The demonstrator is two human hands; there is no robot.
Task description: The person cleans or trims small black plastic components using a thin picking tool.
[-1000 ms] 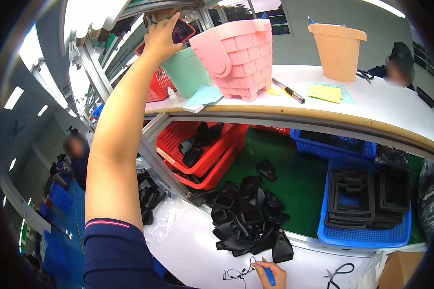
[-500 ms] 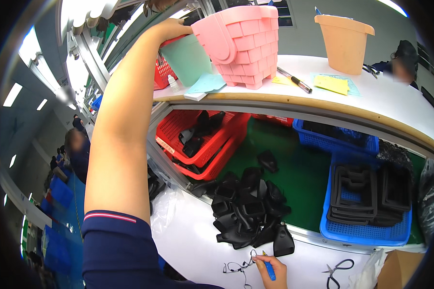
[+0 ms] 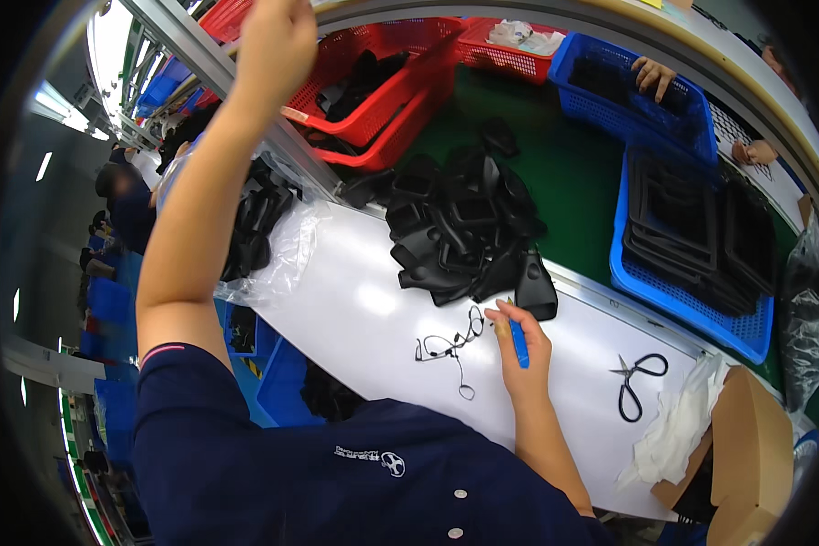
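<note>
My right hand (image 3: 530, 357) is closed around a slim blue-handled tool (image 3: 520, 346) with a yellowish tip, its exact kind unclear, just above the white table. Thin black looped cords (image 3: 446, 348) lie beside it on the left. Beyond the fingers is a heap of hollow black moulded parts (image 3: 460, 218); one part (image 3: 537, 289) sits at its near right edge. My left arm reaches up and forward, and my left hand (image 3: 280, 45) is raised in front of the red baskets by the metal post. Its fingers are cut off by the upper edge, so their grip is hidden.
Black-handled scissors (image 3: 630, 387) lie open on the right, near a cardboard box (image 3: 755, 446). Red baskets (image 3: 387, 136) and a blue basket (image 3: 619, 246) of black frames stand beyond. Another person's hand (image 3: 655, 77) reaches into a farther blue basket (image 3: 564, 68). A clear bag (image 3: 287, 246) borders the left.
The view has tipped downward, and the shelf's pink, green and orange containers are out of sight. My left hand has come away from the green container. My right hand keeps the blue-handled tool.
</note>
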